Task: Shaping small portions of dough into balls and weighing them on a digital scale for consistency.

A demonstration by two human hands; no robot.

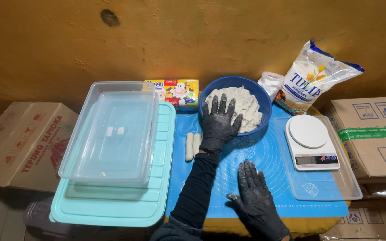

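I am pressing my open left hand (pixel 218 121) into the dough (pixel 242 105) in the bowl (pixel 264 100) at the tabletop's far edge. My right hand (pixel 256 196) is lying flat, holding nothing, on the mat (pixel 264 156). Two rolls (pixel 192 146) are lying shaped; most dough is waiting.

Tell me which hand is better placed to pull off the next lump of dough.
Left. The left hand already rests on the dough in the blue bowl; the right hand lies flat on the blue mat, away from the bowl.

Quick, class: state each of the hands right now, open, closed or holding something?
Left hand: open, fingers spread, resting on the dough in the blue bowl.
Right hand: open, palm down on the blue mat, holding nothing.
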